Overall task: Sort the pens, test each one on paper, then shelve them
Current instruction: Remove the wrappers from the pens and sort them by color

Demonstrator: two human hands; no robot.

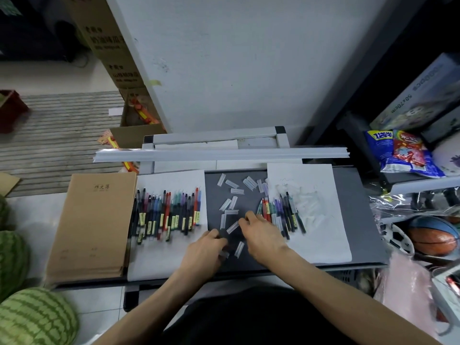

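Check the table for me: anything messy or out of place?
Yes. Clear pen caps lie loose at all angles on the bare grey table between the two pen groups, and some seem to lie on the right sheet of paper. The left pens sit in a neat row; the right pens fan out unevenly.

Near 6 o'clock of the table, the curled fingers of the left grip (204, 247) hide what is under them, so we cannot tell if it holds something. The right grip (261, 231) covers the lower ends of some pens (288, 210). The notebook (92, 220) print is too small to read. The picture's edge cuts the watermelons (34, 317) at 8 o'clock.
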